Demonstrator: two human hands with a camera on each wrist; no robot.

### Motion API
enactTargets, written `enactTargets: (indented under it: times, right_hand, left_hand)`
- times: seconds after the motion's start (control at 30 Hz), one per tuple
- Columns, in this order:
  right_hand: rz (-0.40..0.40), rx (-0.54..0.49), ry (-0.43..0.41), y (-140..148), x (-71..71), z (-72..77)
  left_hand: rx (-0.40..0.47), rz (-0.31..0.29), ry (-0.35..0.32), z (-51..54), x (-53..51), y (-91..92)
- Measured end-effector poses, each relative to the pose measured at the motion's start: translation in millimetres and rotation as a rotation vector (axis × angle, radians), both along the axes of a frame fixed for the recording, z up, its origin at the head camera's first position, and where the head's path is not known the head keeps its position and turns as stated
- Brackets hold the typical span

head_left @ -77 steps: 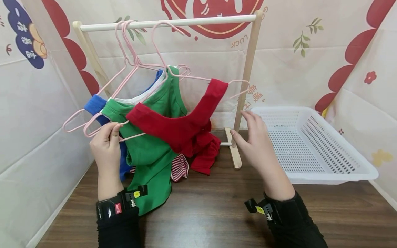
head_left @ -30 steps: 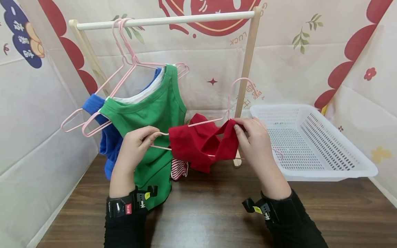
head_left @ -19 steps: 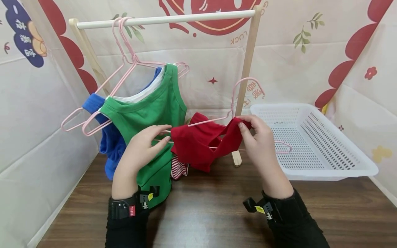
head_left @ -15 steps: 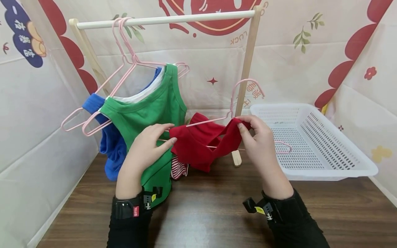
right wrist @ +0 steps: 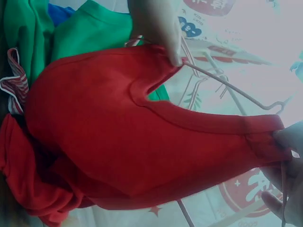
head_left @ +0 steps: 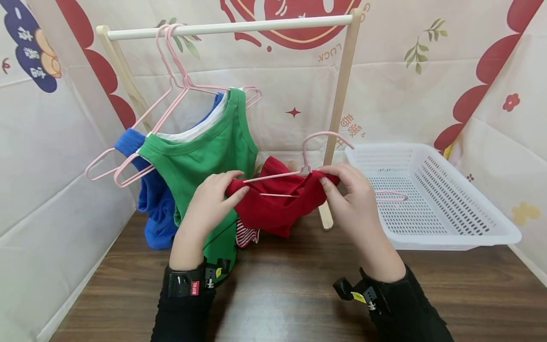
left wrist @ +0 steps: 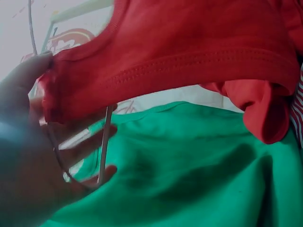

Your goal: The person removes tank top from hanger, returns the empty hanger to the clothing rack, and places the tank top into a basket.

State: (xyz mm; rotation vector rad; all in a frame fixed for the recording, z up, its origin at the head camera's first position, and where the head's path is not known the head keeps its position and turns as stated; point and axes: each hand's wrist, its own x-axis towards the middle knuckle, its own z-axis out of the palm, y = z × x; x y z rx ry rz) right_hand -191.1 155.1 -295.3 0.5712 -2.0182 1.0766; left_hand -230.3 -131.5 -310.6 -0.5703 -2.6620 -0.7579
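Observation:
A red tank top (head_left: 269, 213) hangs on a pink hanger (head_left: 278, 175) in front of the rack, its hook apart from the rail. My left hand (head_left: 209, 202) pinches one shoulder strap near the hanger's left end; in the left wrist view the thumb lies on the strap and the fingers spread behind it. The other strap is pinched by my right hand (head_left: 350, 194), while the hanger's right end sticks out past that hand. Behind my left hand a green tank top (head_left: 205, 142) hangs from the rail, with white and blue garments (head_left: 155, 204) behind it.
The wooden rack with its white rail (head_left: 256, 29) stands at the back. A white perforated basket (head_left: 461, 242) is on the right of the brown table (head_left: 278, 294). Striped red-and-white cloth (head_left: 246, 232) lies below the red top. Printed cloth walls (head_left: 384, 95) enclose the table.
My left hand has let go of the hanger's left end and moved right to the strap. My right hand has taken the other strap. The hook has come down and turned to the right.

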Motion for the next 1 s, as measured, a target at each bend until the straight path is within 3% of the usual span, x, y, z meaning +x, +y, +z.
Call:
enactTargets:
  times: [0.2, 0.3, 0.73, 1.0]
  right_hand:
    - [-0.005, -0.039, -0.026, 6, -1.6, 0.5]
    - [-0.015, -0.056, -0.044, 8, -2.5, 1.4]
    - [-0.083, -0.159, -0.105, 17, -5.8, 3.8]
    - [-0.135, -0.19, -0.125, 15, -8.0, 4.6]
  left_hand:
    - [0.061, -0.112, -0.011, -1.3, -3.9, -9.2]
    - [0.067, -0.132, 0.001, -1.5, -5.5, -13.5]
    - [0.12, -0.043, -0.009, -3.3, -8.1, -38.5]
    - [0.121, 0.005, -0.031, -7.5, -12.3, -43.3]
